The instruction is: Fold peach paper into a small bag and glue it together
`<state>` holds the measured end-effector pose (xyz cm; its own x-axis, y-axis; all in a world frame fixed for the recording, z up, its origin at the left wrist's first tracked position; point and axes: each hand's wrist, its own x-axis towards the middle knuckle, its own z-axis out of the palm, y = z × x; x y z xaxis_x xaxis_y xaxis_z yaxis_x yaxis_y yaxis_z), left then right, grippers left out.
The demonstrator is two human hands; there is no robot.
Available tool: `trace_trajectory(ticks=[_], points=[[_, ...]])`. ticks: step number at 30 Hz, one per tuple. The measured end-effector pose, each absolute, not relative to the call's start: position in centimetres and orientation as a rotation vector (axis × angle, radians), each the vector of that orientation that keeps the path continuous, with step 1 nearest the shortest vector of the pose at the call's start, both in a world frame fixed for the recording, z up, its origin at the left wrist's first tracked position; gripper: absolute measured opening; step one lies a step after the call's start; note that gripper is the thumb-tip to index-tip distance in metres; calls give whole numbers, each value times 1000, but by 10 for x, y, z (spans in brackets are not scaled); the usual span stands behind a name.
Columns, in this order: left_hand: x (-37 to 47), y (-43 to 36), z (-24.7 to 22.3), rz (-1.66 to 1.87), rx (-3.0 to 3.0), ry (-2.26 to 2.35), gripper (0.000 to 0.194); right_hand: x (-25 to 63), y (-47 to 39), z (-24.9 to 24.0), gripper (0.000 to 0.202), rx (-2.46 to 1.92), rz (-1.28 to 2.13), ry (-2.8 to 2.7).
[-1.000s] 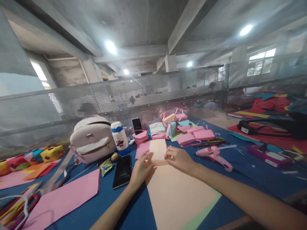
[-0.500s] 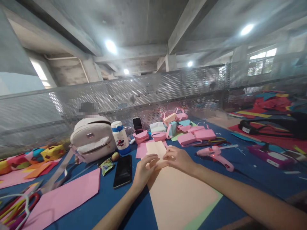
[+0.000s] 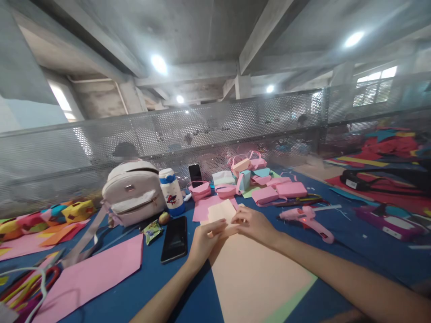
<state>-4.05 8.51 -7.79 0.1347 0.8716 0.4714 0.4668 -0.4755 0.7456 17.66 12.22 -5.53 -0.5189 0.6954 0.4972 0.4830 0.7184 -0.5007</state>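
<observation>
Both hands grip the near edge of a small cream sheet of paper, which lies over the top end of a large peach sheet. My left hand pinches its left side, thumb and fingers together. On the right side, my right hand has its fingers curled and closed on the same paper. A fold or strip shows between the fingertips, partly hidden by them. Under the peach sheet a green sheet peeks out. Beyond the cream paper lies a pink sheet.
Left stand a white backpack, a bottle and a black phone. Small pink paper bags sit at the back. A pink glue gun lies right. Scissors and a pink sheet are at the near left.
The whole view has shifted slightly. Both hands stay on the cream paper, whose far part now looks lower and more tilted toward the left.
</observation>
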Motion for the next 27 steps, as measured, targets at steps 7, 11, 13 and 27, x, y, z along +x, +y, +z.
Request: trace_trajectory(ticks=[7,11,13,27], points=[[-41,85,-78,1273,1990,1288,28,176,122,-56,19,-881,425,-2208],[-40,85,-76,1264,1992,1299,28,176,122,-57,16,-868,426,-2195],[-40,85,-75,1252,1994,1305,27,177,124,-57,14,-864,419,-2181],[-40,84,-74,1265,1993,1274,27,167,107,-51,18,-794,584,-2079]])
